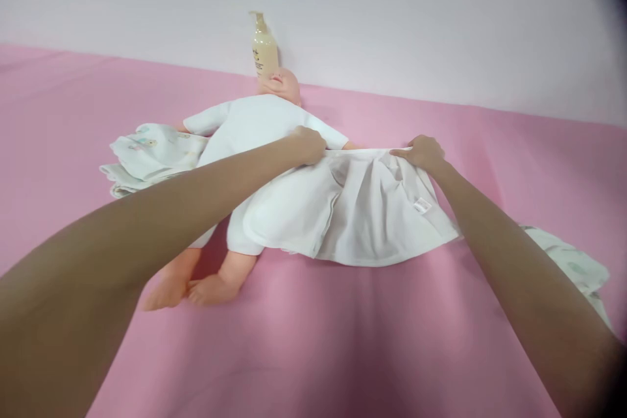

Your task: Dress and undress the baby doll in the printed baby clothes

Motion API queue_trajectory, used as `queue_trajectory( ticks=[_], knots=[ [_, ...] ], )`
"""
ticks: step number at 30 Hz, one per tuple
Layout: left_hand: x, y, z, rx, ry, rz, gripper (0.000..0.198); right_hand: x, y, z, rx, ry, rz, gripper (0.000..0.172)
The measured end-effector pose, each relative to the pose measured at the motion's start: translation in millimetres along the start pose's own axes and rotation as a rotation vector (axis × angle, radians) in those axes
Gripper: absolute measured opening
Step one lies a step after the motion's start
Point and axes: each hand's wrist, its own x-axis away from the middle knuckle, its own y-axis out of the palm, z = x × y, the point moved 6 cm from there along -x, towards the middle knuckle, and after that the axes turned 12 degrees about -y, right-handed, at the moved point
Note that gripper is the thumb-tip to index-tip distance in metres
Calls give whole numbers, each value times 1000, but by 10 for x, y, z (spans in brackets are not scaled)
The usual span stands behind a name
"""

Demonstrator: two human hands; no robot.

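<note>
A baby doll in a white bodysuit lies on its back on the pink sheet, head towards the wall. A white garment is spread open beside and partly over the doll's right side. My left hand is closed on the garment's upper edge near the doll's shoulder. My right hand is closed on the same upper edge further right. The cloth stretches between both hands.
A cream pump bottle stands against the white wall behind the doll's head. A folded patterned cloth lies left of the doll. Another patterned cloth lies under my right forearm at the right.
</note>
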Motion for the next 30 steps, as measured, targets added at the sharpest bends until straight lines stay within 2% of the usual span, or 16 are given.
queue_trajectory(
  ticks=[4,7,9,13,17,19,21,23,25,27,29,30],
  knots=[
    [97,-62,-205,-146,-31,-114,46,-13,34,55,-30,-32,-17,60],
    [152,-124,-230,-98,-5,-111,43,-38,70,56,-40,-72,-28,61],
    [162,-167,-207,-85,-14,-48,39,-63,80,56,-27,-82,-34,62],
    [153,-247,-144,-204,-23,137,27,-103,77,72,-2,-74,-32,64],
    [158,-295,-261,-244,-18,232,21,-114,82,133,4,-89,-18,64],
    [196,-333,-429,-194,-22,306,23,-114,82,223,5,-94,-9,63],
    [261,-375,-689,-46,-74,396,32,-117,68,341,10,-105,-7,61],
    [331,-372,-1030,153,-197,451,43,-122,19,460,59,-89,8,59],
    [382,-297,-1365,326,-331,439,53,-124,-81,493,130,-58,75,56],
    [395,-162,-1653,467,-462,356,64,-104,-194,336,163,-61,168,47],
    [364,-22,-1862,524,-542,252,80,-38,-275,-69,122,-148,247,37],
    [325,31,-1920,512,-520,201,89,21,-295,-353,89,-217,266,35]
  ],
)
